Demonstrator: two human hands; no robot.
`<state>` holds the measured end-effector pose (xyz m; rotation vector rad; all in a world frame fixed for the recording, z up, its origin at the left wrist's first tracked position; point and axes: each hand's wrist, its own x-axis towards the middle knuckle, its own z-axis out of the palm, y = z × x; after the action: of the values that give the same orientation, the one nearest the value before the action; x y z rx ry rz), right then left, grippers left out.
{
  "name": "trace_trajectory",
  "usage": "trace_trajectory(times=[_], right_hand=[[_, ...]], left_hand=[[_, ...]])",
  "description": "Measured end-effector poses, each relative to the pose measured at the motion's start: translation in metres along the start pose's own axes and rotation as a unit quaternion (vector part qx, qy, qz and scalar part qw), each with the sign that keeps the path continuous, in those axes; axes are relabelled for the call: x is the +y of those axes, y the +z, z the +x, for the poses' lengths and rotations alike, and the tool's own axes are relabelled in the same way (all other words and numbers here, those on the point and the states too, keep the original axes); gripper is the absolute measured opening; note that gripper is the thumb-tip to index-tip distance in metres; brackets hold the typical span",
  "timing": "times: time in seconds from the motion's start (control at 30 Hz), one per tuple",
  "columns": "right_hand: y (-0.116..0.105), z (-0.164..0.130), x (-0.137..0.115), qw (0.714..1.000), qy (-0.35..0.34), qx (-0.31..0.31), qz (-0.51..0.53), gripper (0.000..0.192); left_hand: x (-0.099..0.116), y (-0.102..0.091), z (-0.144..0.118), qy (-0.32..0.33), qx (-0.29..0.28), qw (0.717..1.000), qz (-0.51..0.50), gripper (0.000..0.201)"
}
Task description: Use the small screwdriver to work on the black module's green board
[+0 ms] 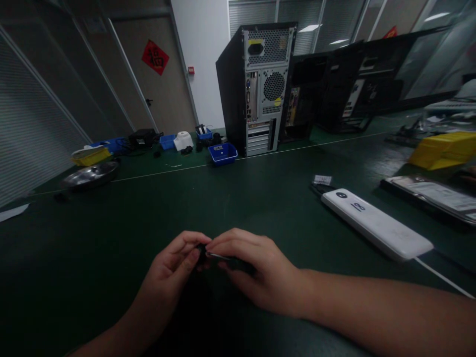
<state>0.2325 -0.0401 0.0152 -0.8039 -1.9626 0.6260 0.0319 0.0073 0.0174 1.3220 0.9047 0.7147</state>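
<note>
Nearest the camera, the left hand [174, 267] and right hand [253, 270] meet low over the dark green tabletop [111, 248]. Between them sits a small black part [202, 249], mostly hidden, pinched by the left fingers [191, 258] at its near end. The right fingers [223, 243] are curled over a thin bright metal strip [219, 256] that runs from the part under the right palm. What the part is cannot be told in the dim light. Both forearms rest along the tabletop, the right one coming in from the lower right corner.

To the right of the hands lies a long white power bank [375, 225], with a white cable [442, 277] leaving its near end and a small black plug [322, 186] at its far end. Beyond it are a flat tray with papers [435, 196] and a yellow bin [442, 148].

Farther back a computer tower [256, 89] stands upright with its rear panel facing the camera, a blue bin [222, 152] just in front of it. At the far left lie a metal lid [91, 174] and a yellow tray [90, 156].
</note>
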Motion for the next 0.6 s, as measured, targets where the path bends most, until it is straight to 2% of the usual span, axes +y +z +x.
trace_trajectory(times=[0.2,0.3,0.43,0.6], right_hand=[[-0.002,0.004,0.000,0.999,0.041,0.029,-0.012,0.023],[-0.003,0.006,0.002,0.996,0.081,0.038,-0.026,0.026],[-0.003,0.008,0.007,0.993,0.107,0.032,-0.025,0.033],[-0.003,0.008,0.012,0.993,0.113,0.016,-0.043,0.032]], left_hand=[[-0.001,-0.001,0.006,0.009,0.018,0.999,0.035,0.018],[0.001,-0.002,0.010,0.034,0.021,0.995,0.095,0.023],[0.006,-0.004,0.012,0.093,0.026,0.984,0.151,0.018],[0.007,-0.005,0.012,0.073,0.048,0.988,0.125,0.018]])
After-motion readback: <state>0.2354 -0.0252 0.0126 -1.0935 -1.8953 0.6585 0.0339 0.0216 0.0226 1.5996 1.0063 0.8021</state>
